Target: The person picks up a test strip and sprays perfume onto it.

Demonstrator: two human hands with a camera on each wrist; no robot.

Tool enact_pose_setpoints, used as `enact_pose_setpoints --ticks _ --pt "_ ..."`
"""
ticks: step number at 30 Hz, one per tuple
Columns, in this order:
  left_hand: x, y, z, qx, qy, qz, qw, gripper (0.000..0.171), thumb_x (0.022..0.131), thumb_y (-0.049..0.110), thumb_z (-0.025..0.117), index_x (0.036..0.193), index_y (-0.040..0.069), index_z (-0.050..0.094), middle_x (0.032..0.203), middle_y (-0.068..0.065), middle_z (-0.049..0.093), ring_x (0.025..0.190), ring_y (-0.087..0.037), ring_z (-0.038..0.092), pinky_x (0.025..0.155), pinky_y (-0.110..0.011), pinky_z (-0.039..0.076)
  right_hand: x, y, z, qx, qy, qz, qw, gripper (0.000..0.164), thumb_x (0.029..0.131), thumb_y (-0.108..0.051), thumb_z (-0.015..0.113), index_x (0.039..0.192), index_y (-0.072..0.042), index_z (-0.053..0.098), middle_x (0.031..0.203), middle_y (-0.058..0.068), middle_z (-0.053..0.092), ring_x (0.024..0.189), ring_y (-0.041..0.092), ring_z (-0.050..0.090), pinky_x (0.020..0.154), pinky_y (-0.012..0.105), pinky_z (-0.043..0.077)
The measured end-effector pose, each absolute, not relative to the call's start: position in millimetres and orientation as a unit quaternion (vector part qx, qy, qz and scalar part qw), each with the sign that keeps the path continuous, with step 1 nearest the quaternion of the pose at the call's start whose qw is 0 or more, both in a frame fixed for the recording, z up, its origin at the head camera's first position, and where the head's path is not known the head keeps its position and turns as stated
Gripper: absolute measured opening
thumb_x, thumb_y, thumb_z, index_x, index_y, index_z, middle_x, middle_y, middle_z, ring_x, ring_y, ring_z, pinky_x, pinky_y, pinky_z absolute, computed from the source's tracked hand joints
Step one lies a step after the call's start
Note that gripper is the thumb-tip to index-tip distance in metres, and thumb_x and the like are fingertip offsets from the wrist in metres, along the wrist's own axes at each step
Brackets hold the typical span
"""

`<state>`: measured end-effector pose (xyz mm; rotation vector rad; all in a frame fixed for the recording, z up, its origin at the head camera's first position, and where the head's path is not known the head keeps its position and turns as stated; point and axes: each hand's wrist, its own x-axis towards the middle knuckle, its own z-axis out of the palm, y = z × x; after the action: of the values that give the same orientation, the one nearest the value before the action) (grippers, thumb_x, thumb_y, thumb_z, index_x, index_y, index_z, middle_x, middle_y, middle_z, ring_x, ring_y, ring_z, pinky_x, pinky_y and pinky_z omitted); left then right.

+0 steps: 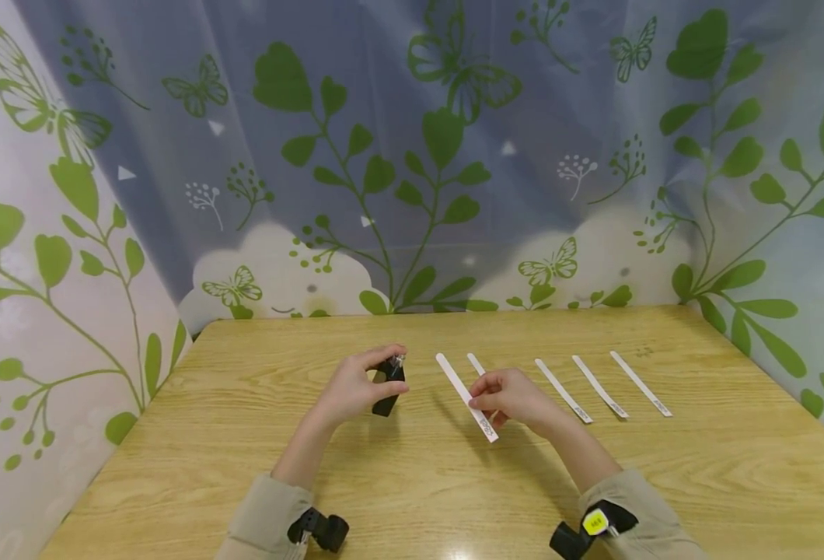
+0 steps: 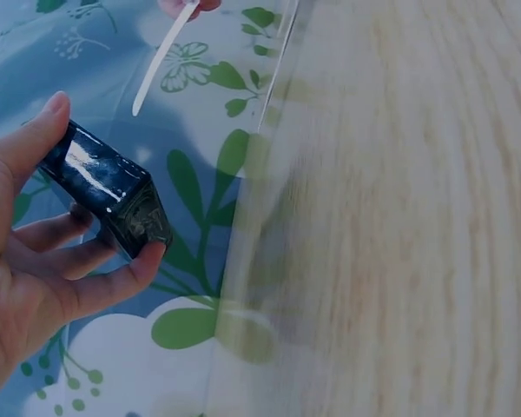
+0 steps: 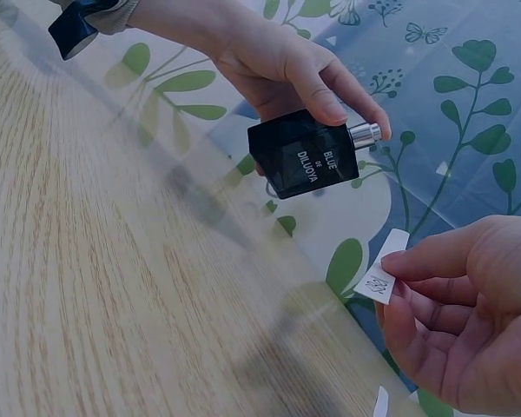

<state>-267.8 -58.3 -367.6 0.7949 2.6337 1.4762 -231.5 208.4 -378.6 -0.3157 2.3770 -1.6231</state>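
My left hand point(image 1: 356, 386) grips a black perfume bottle point(image 3: 304, 156) above the wooden table, its forefinger at the silver spray nozzle point(image 3: 365, 135). In the right wrist view the bottle lies tilted nearly sideways, with white lettering on its front. Between thumb and fingers, my right hand point(image 1: 513, 400) pinches a white paper test strip point(image 1: 457, 385) near its printed end. The strip's long plain end points away from me, just right of the bottle. Another paper strip point(image 1: 475, 362) lies behind the right hand, which hides part of it.
Three more white strips lie side by side to the right: one nearest the hand point(image 1: 562, 391), a middle one point(image 1: 599, 386) and an outer one point(image 1: 640, 383). A patterned curtain point(image 1: 384, 194) closes off the back of the wooden table point(image 1: 174, 467).
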Motion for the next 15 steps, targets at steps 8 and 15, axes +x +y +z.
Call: enact_pose_setpoints --ticks 8,15 --pt "-269.1 -61.3 -366.3 0.250 0.841 0.480 0.007 0.053 0.080 0.018 0.074 0.130 0.020 0.056 0.135 -0.006 0.049 0.113 -0.030 0.051 0.077 -0.037 0.051 -230.2 206.4 -377.4 -0.111 0.816 -0.554 0.123 0.016 0.087 -0.006 0.062 0.096 0.007 0.060 0.074 0.003 0.060 0.062 0.013 0.056 0.056 0.031 0.050" --pt "-269.2 -64.1 -365.0 0.247 0.832 0.497 0.029 0.055 0.080 0.017 0.075 0.131 0.023 0.054 0.135 -0.004 0.049 0.115 -0.031 0.051 0.080 -0.037 0.050 -228.8 206.5 -376.1 -0.110 0.818 -0.551 0.122 0.016 0.087 -0.005 0.062 0.096 0.007 0.060 0.074 0.003 0.060 0.063 0.013 0.056 0.057 0.033 0.050"
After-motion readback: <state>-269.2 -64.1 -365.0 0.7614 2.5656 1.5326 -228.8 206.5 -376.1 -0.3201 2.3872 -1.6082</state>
